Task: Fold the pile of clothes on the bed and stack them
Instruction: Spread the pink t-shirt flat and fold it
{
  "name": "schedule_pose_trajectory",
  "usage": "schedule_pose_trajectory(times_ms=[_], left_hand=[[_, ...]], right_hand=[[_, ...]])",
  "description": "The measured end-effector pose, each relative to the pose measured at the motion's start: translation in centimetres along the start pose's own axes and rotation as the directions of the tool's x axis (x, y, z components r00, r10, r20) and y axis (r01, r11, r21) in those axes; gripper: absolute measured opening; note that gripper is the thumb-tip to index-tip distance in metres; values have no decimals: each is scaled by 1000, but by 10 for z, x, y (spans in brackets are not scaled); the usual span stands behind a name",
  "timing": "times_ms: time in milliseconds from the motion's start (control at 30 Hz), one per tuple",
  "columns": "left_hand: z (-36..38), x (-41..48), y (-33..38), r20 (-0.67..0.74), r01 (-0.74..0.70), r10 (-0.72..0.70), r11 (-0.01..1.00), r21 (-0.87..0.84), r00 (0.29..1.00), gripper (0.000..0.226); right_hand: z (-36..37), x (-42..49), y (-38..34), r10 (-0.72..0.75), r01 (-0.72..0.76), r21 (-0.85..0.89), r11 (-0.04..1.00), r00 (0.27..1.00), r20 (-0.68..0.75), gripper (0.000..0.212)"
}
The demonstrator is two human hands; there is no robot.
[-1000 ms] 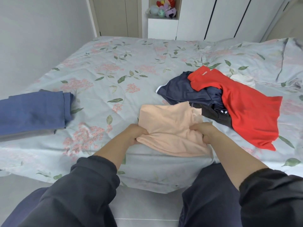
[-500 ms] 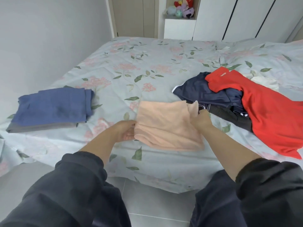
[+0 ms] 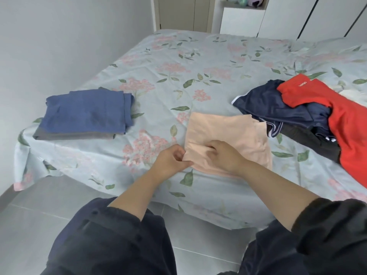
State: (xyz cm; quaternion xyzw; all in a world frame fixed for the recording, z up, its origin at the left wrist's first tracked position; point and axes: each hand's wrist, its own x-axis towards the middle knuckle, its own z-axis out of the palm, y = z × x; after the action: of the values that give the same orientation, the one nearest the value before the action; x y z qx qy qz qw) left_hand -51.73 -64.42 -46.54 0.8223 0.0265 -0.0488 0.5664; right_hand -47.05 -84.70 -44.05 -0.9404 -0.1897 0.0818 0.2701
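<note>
At the left edge of the bed (image 3: 178,62) sits the stack (image 3: 85,114), a folded blue piece squared on top of a grey one. Near the front edge, the left hand (image 3: 168,165) pinches the near left corner of the peach cloth (image 3: 228,133) between thumb and curled fingers, a narrow grip with the fabric caught in it. The cloth lies flat on the sheet as a rough rectangle, well apart from the stack. The right hand (image 3: 224,155) rests on its near half, fingers bent down into a crease and apparently bunching a fold of fabric; the fingertips are buried, so how deep the hold goes cannot be told. To the right lies the pile (image 3: 309,124), a navy garment (image 3: 278,104) under a red garment (image 3: 347,126), rumpled and touching the cloth's far right corner. The step in hand looks like the last fold or squaring-up of the peach piece. The next move likely calls for both hands to lift it level, without letting the layers slide open, and carry it left onto the blue piece, before turning to the pile.
</note>
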Motion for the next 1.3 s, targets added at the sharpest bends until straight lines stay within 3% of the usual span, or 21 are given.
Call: schedule_pose_trajectory(times_ms=[133,267,333,433,533,700,867,967,1100,1233,1300], left_hand=[[-3,1,-1,8,-161,165,953,258,986,28],[0,-4,0,-72,-254,308,877,407,948,20],[4,-5,2,-77,-292,364,842,453,928,22],[5,-5,2,-6,-377,437,782,497,899,36],[3,-2,0,78,-393,418,752,529,905,51],[0,3,1,153,-374,352,735,566,923,47],[-7,6,6,236,-375,293,751,543,927,48],[-14,7,8,293,-367,246,788,494,924,50],[-14,4,8,385,-358,165,783,508,908,49],[-15,4,8,383,-360,164,772,523,909,48],[-14,5,8,335,-344,176,762,550,926,49]], right_hand=[[-3,14,-5,-18,11,-141,990,999,-46,31],[-11,40,-22,-17,23,-188,982,999,33,27],[-10,57,-30,56,-44,-190,981,997,60,27],[0,78,-38,286,-273,-160,949,956,63,43],[11,88,-40,369,-352,-185,917,928,60,52],[9,97,-39,398,-372,-186,909,908,128,25],[9,101,-38,412,-395,-142,908,903,123,30],[13,101,-36,428,-428,-10,904,903,42,35],[19,100,-31,462,-433,228,872,882,-94,25],[18,96,-31,415,-411,126,903,910,-13,33],[10,96,-31,370,-373,51,926,927,67,27]])
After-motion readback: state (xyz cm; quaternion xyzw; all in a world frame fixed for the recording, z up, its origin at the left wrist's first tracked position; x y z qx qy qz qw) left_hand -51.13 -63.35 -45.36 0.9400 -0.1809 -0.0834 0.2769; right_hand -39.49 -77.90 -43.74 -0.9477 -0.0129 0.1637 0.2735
